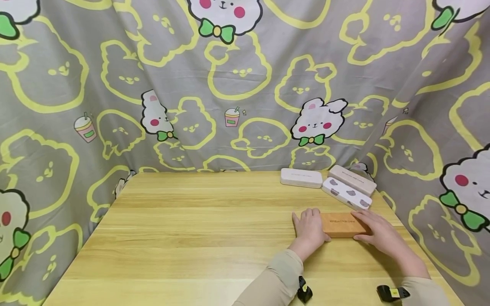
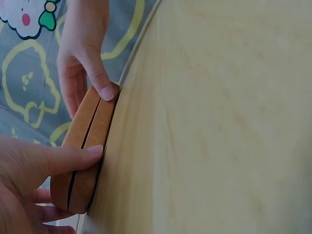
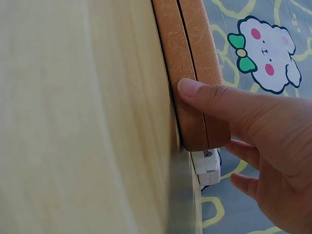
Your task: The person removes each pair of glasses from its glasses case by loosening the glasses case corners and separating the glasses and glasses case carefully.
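An orange-brown glasses case (image 1: 338, 225) with dark lettering on its lid lies lengthwise on the table's right half. My left hand (image 1: 309, 229) grips its left end, with the thumb on the near side, across the seam in the left wrist view. At the opposite end, my right hand (image 1: 377, 233) holds the case between the thumb in front and the fingers behind. A dark seam runs along the case (image 2: 92, 126) between lid and base. In the right wrist view the right thumb presses the near side of the case (image 3: 192, 48).
Behind the held case stand a plain white case (image 1: 301, 178), a white case with bear prints (image 1: 346, 193) and a beige case (image 1: 352, 179). The wooden table (image 1: 172, 238) meets a patterned curtain (image 1: 245, 140) at its back and sides.
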The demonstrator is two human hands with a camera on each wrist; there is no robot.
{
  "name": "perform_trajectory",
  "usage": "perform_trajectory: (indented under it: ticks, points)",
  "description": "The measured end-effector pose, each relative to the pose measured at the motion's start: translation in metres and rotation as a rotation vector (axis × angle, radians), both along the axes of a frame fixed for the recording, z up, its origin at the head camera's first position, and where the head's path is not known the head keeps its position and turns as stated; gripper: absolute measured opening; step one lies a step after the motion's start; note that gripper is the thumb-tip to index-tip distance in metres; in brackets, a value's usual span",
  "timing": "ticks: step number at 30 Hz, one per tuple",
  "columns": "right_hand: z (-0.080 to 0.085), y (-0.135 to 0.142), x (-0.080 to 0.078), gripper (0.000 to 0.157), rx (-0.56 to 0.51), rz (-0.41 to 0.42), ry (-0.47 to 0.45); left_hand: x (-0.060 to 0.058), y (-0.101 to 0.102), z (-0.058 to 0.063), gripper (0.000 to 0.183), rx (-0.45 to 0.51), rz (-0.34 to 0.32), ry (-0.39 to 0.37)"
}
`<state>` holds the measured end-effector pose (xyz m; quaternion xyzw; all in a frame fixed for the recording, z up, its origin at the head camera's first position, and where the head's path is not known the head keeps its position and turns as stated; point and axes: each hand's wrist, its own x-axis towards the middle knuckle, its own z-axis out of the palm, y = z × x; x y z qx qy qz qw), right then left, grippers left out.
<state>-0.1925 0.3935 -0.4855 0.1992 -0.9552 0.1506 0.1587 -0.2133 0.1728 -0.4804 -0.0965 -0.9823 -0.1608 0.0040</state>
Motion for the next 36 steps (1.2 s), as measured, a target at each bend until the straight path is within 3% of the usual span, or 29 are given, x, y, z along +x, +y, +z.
perform_trajectory:
  ticks: [6, 13, 25, 29, 36]
  points:
    - [0.003, -0.001, 0.002, 0.074, 0.004, -0.021, -0.045, 0.002, -0.003, 0.001, 0.085, 0.016, -0.001, -0.07]
    - [0.006, 0.001, 0.004, 0.079, -0.039, -0.007, -0.051, 0.002, -0.012, -0.001, 0.097, 0.058, -0.008, -0.1]
    - [0.015, 0.007, -0.003, 0.083, -0.062, 0.037, -0.097, -0.005, -0.024, -0.017, 0.094, 0.258, -0.037, -0.131]
    - [0.018, 0.005, -0.008, 0.08, -0.088, 0.064, -0.186, -0.003, -0.022, -0.019, 0.09, 0.302, -0.023, -0.111]
    - [0.023, -0.001, -0.019, 0.073, -0.052, 0.085, -0.287, -0.003, -0.018, -0.024, 0.082, 0.283, 0.023, -0.06]
